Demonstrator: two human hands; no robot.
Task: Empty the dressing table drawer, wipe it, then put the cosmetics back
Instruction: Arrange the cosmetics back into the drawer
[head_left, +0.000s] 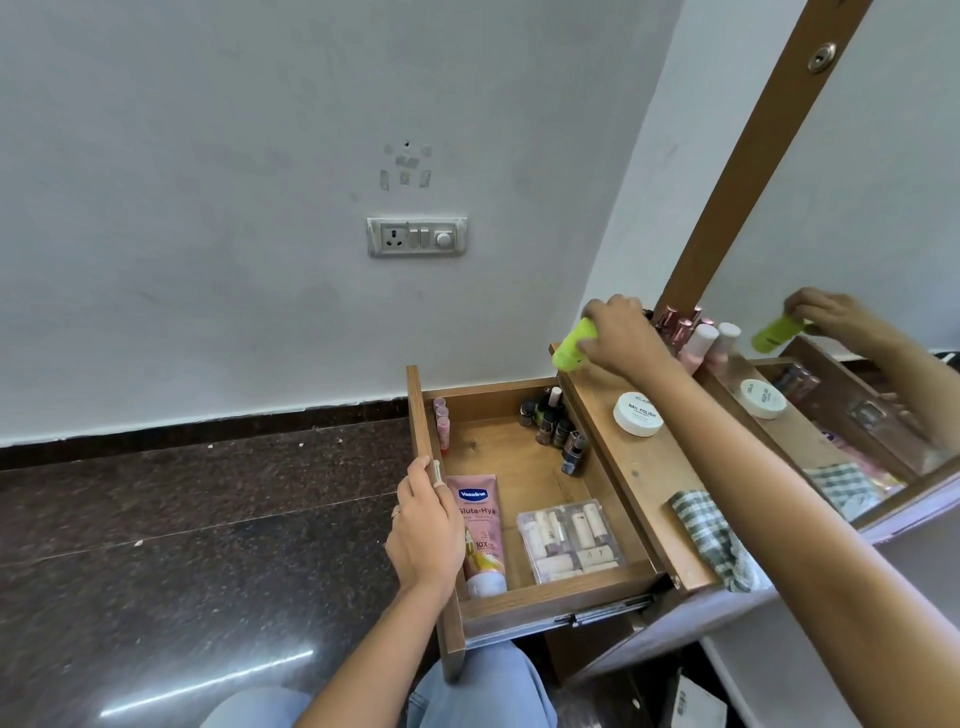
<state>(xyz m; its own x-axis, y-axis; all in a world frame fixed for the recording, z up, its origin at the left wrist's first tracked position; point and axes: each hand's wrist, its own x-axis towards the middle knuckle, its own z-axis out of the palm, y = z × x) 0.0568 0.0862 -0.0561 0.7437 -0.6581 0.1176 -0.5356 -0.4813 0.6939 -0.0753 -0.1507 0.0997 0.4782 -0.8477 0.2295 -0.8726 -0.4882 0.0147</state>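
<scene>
Here, your left hand (423, 530) gripped the top edge of the open drawer's (540, 457) front panel, fingers curled over the wood. Your right hand (621, 338) held a lime-green bottle (571, 348), fingers wrapped round its upper end, at the far corner of the worktop (649, 478) beside the mirror (857, 234). Inside the drawer lay a pink Vaseline tube (480, 530) just beside your left hand, a clear case of small bottles (569, 540) next to it, a cluster of nail polish bottles (553, 421) in the far corner, and a few pink sticks (441, 421) against the front panel. On the worktop sat a white jar (638, 414), a checked cloth (706, 535) hanging over the near end, and pale pink bottles (696, 343) by the mirror.
</scene>
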